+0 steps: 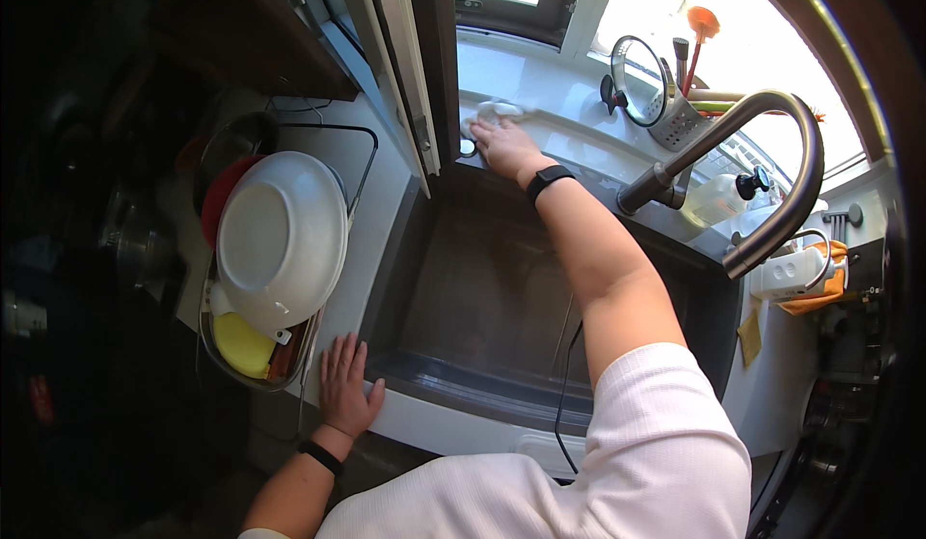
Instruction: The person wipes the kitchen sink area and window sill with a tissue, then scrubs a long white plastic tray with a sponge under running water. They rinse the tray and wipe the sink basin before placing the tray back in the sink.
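My right hand [504, 147] reaches across the dark sink [477, 279] to the white windowsill ledge, its fingers pressed on a crumpled white cloth [498, 111]. A small round silver cap [467, 148] lies just beside the palm, by the window frame. My left hand [350, 387] rests flat on the white countertop [434, 423] at the sink's near left corner, fingers slightly spread, holding nothing. Close by it stands a dish rack [316, 322] bearing a large upturned white bowl [282, 239] and a yellow item [247, 344]. Black bands circle both wrists.
A curved metal faucet [785, 105] arches over the sink's right side. Behind it stand a perforated utensil holder [678, 123], a glass lid [638, 80] and a clear soap bottle [716, 199]. An open window sash [405, 69] borders the ledge's left. A black cable [561, 401] crosses the front edge.
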Available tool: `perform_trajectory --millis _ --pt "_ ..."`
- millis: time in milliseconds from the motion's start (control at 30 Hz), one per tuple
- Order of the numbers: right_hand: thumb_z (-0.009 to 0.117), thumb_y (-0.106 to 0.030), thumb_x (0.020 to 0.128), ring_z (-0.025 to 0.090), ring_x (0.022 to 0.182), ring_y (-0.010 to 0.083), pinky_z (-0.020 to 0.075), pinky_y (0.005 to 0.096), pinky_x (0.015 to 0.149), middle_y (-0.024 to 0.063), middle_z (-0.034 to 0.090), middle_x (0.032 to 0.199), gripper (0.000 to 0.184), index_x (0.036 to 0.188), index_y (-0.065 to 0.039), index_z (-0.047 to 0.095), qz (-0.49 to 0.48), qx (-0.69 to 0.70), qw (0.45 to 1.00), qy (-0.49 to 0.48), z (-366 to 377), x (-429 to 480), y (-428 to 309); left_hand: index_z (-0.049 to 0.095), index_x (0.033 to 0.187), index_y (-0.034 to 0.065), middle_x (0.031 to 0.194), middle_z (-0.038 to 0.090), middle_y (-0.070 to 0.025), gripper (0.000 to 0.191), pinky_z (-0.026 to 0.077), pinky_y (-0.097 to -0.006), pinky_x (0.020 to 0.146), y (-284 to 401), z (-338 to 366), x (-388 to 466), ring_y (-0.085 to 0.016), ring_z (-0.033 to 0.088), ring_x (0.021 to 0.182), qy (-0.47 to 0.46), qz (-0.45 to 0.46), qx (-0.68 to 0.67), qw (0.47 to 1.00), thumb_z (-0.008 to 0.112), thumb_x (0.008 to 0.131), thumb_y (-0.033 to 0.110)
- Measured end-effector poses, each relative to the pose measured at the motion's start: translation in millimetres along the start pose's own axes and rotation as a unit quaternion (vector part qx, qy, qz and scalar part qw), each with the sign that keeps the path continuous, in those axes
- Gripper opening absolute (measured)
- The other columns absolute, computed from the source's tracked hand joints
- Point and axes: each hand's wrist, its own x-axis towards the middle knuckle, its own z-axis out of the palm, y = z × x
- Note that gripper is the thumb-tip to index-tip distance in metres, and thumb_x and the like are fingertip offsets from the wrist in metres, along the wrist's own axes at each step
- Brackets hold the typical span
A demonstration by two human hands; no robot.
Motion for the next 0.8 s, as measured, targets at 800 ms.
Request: perform_trajectory --millis 800 --pt "0.047 -0.042 0.096 0.046 0.123 0.0331 0.0269 0.0448 0.113 0.016 0.053 0.129 0.059 0.136 0.0 0.044 -0.151 0.136 0.957 0.206 29.4 -33.8 -116.1 0.043 0.139 0.0034 0.15 0.035 -0.0161 0.064 0.02 -0.0502 0.115 2.8 -4.9 -0.7 -0.034 0.03 0.14 -0.001 -0.025 -0.011 1.0 0.061 0.082 0.028"
